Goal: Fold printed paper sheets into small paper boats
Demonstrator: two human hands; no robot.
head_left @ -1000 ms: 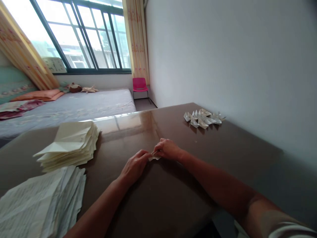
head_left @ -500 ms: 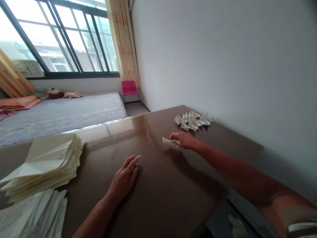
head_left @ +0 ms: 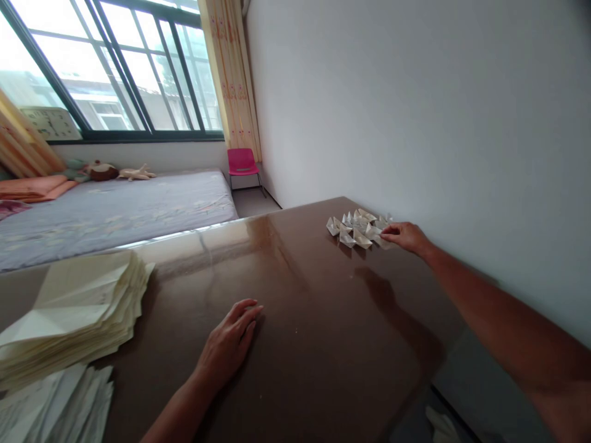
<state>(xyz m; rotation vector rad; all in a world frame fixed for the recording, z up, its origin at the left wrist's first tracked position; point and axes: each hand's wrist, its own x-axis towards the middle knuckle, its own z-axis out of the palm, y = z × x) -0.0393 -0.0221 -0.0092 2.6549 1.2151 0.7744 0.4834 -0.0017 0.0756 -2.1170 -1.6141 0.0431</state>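
Note:
My right hand (head_left: 406, 237) reaches to the far right of the brown table (head_left: 295, 381), its fingers pinched on a folded paper boat (head_left: 379, 239). That boat is at the near right side of a cluster of several paper boats (head_left: 354, 226), pale and partly printed. The fingers hide part of it, and I cannot tell whether it rests on the table. Lying on the tabletop nearer to me, my left hand (head_left: 231, 338) has its fingers loosely stretched and holds nothing.
A thick stack of cream paper (head_left: 87, 301) lies at the left, with a stack of whiter printed sheets (head_left: 55, 406) in front. Beyond the table are a bed (head_left: 138, 203) and a pink chair (head_left: 242, 161). A plain wall (head_left: 415, 111) runs along the right.
My right hand has carried the paper boat from the table's middle rightward to the cluster of boats. The left hand has stayed nearly in place.

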